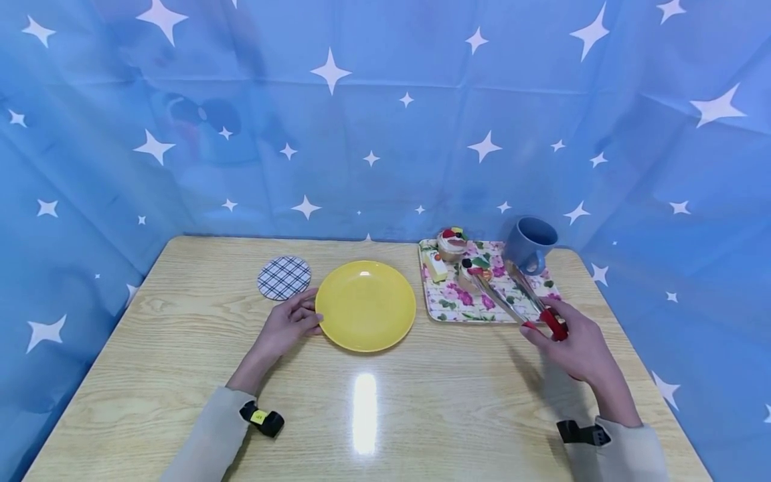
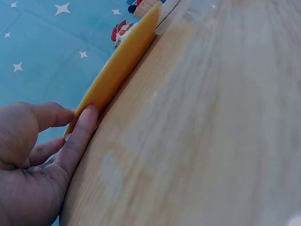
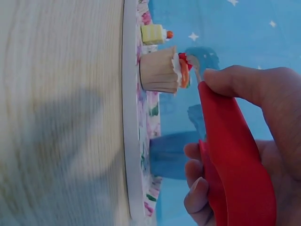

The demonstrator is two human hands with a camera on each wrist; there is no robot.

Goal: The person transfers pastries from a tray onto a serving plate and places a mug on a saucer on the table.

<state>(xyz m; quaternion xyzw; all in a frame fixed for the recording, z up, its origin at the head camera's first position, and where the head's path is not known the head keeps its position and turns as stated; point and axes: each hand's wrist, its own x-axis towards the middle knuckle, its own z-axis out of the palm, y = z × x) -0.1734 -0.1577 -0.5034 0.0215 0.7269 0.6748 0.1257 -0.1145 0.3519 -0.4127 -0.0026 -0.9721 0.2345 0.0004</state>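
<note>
My left hand (image 1: 290,318) pinches the left rim of a yellow plate (image 1: 365,306), with thumb and fingers on either side of the edge in the left wrist view. On the right, my right hand (image 1: 578,345) grips tongs (image 1: 553,324) by their red handles. Their metal arms are spread apart over a floral tray (image 1: 444,310). One tip reaches the fruit topping of the front cupcake (image 3: 159,70); the other arm points toward a blue mug (image 1: 531,241). Behind stands another cupcake (image 1: 450,249), and a small yellow cake slice (image 1: 436,267) lies at the tray's left side.
A round checked coaster (image 1: 282,278) lies on the wooden table (image 1: 421,395), behind my left hand and left of the plate. Along the table's back edge hangs a blue curtain (image 1: 397,127) with white stars.
</note>
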